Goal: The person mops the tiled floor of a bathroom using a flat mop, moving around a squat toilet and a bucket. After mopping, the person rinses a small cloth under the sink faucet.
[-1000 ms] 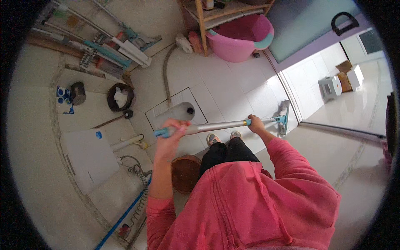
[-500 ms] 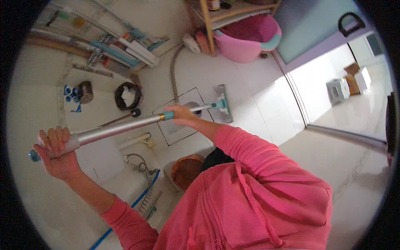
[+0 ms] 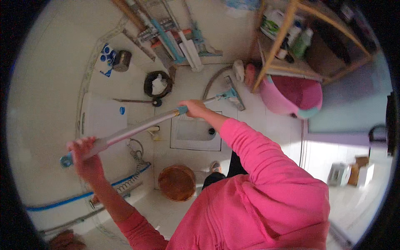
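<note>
Both my hands grip a long-handled mop (image 3: 141,126) with a silver pole and teal fittings. Near the pole's upper end, at the left, my left hand (image 3: 85,158) is wrapped round the pale grip. Further down, by the teal collar, my right hand (image 3: 193,108) is closed round the pole. The narrow teal and grey mop head (image 3: 236,94) rests on the white tiled floor, beyond the squat toilet (image 3: 189,131) and close to a grey hose (image 3: 213,79).
A pink tub (image 3: 277,98) stands under a wooden shelf (image 3: 277,46) holding bottles. Several mops and brushes (image 3: 166,37) lean at the back wall, near a black bin (image 3: 150,89). A brown bucket (image 3: 177,183) is by my feet. At the right is a doorway with small boxes (image 3: 358,173) beyond.
My view has turned toward the right, so the room appears shifted. The mop head has moved farther away, toward the hose and shelf, with both hands still on the pole.
</note>
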`<state>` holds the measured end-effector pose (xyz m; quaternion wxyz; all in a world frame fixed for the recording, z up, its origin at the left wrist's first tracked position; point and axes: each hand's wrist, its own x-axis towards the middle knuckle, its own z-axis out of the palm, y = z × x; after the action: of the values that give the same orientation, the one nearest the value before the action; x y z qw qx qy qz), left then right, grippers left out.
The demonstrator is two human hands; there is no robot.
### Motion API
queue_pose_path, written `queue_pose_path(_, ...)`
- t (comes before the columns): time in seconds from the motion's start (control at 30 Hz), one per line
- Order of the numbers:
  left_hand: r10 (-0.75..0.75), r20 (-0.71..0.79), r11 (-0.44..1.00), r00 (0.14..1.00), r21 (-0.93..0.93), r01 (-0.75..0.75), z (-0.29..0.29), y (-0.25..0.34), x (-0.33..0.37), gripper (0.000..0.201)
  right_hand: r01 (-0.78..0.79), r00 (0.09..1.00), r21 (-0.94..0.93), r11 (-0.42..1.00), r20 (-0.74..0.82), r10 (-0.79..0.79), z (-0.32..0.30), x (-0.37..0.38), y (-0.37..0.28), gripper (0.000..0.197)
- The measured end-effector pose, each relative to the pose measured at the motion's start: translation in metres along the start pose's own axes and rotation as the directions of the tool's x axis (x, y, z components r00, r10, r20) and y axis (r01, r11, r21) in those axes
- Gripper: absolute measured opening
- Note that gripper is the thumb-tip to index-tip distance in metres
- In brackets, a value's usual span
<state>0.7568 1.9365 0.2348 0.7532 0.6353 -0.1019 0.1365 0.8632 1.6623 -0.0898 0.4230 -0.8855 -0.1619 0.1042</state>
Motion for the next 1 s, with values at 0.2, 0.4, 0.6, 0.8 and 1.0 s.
queue_pose_path(0.2,-0.123,-0.372,0.992,0.92,-0.071,0.104,0.034,-0.062,0.005,0.016,0.033,0.979,-0.051,0.998,0.201,-0.022,0.011,0.052,0.068,0.031)
queue_pose_path(0.4,-0.009,-0.68,0.989,0.733,0.102,0.107,0.033,0.013,-0.083,0.017,0.258,0.832,0.048,0.965,0.497,-0.247,0.066,0.002,-0.001,0.025)
queue_pose_path(0.6,0.176,-0.799,0.952,0.575,0.286,0.106,0.079,0.092,-0.179,0.019,0.353,0.51,0.201,0.914,0.777,-0.368,0.1,-0.081,-0.061,0.028)
queue_pose_path(0.8,0.357,-0.804,0.874,0.475,0.467,0.133,0.146,0.133,-0.281,0.017,0.447,0.34,0.246,0.86,0.843,-0.418,0.062,-0.143,-0.098,0.023)
queue_pose_path(1.0,0.339,-0.855,0.914,0.394,0.399,0.079,0.181,0.096,-0.372,0.02,0.6,0.358,0.071,0.797,0.867,-0.347,0.049,-0.176,-0.058,0.033)
